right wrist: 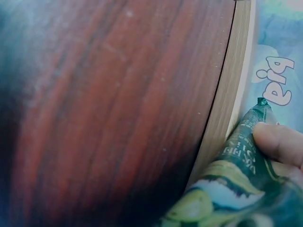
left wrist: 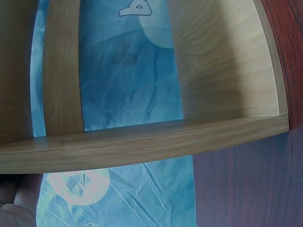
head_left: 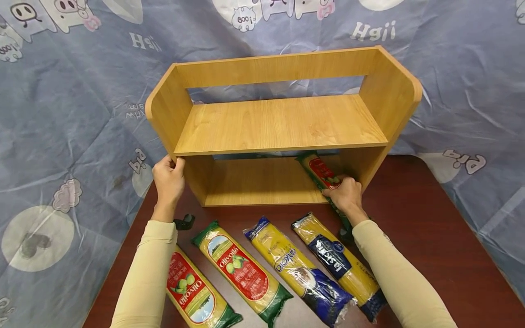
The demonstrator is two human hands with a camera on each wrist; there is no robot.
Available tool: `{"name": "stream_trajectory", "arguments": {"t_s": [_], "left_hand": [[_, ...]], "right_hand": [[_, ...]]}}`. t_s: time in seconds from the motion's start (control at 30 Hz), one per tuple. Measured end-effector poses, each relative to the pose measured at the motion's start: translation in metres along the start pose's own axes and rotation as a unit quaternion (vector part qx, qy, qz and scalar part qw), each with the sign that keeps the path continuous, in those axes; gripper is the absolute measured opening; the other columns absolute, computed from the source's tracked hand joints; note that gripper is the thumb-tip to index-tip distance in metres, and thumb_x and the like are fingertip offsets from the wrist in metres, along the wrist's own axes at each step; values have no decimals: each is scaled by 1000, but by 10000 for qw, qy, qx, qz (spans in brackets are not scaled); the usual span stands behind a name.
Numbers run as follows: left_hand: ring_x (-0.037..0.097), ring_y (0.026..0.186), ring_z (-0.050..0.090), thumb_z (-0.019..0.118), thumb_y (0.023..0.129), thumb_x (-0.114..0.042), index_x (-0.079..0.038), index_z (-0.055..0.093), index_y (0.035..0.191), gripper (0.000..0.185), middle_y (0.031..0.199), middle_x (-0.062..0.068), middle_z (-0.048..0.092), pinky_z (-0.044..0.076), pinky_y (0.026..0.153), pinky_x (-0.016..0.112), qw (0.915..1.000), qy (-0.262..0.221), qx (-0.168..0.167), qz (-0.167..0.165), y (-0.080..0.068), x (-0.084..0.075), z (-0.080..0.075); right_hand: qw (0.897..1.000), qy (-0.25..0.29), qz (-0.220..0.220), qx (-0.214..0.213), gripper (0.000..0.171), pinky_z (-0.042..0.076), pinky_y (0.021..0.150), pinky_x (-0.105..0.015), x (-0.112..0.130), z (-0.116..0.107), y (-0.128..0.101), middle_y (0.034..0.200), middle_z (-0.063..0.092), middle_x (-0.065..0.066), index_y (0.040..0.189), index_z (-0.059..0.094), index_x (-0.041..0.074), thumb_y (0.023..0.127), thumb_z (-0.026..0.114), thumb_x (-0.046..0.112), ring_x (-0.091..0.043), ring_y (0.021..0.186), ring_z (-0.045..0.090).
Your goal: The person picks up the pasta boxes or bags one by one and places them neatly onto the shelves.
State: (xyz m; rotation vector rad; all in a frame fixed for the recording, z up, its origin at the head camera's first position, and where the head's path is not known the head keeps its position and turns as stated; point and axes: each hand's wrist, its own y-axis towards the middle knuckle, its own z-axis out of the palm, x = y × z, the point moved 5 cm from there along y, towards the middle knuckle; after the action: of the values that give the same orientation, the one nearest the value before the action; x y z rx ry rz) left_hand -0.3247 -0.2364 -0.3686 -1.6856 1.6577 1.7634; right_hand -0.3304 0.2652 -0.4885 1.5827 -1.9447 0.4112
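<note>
A small wooden shelf (head_left: pixel 283 125) with two levels stands on the table. My left hand (head_left: pixel 169 180) grips the front edge of its left side panel, just under the upper board; in the left wrist view only part of that hand (left wrist: pixel 21 203) shows below the panel. At the right of the lower level, my right hand (head_left: pixel 346 196) holds a spaghetti pack (head_left: pixel 320 168) with green ends and a red label. The pack slants, its far end inside the shelf and its near end out over the front edge. In the right wrist view, my thumb (right wrist: pixel 277 139) presses on the green wrapper (right wrist: pixel 244 144).
On the table's near part lie two Olivoilà spaghetti packs (head_left: pixel 242 269) (head_left: pixel 190 289), a blue-and-yellow ankara pack (head_left: pixel 299 271) and a pack with a dark blue label (head_left: pixel 338 264). A printed blue cloth (head_left: pixel 82 136) hangs behind. Dark red tabletop (head_left: pixel 430 237) extends right of the shelf.
</note>
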Motion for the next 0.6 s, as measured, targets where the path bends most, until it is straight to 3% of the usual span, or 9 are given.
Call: {"name": "stream_trajectory", "arguments": {"t_s": [0.47, 0.6], "left_hand": [[11, 49, 39, 59, 91, -8, -3, 60, 70, 21, 55, 2, 46, 25, 43, 22, 10000, 11, -59, 39, 2, -1, -1], [11, 49, 40, 59, 92, -8, -3, 61, 71, 22, 56, 2, 46, 26, 43, 22, 10000, 30, -1, 10, -3, 1, -3]], "right_hand": [[9992, 176, -355, -4, 73, 48, 94, -57, -1, 5, 0, 115, 64, -30, 134, 58, -7, 79, 85, 33, -49, 108, 57], [9994, 197, -276, 66, 73, 50, 87, -57, -6, 10, -8, 110, 64, -31, 127, 60, -10, 79, 85, 40, -49, 102, 59]]}}
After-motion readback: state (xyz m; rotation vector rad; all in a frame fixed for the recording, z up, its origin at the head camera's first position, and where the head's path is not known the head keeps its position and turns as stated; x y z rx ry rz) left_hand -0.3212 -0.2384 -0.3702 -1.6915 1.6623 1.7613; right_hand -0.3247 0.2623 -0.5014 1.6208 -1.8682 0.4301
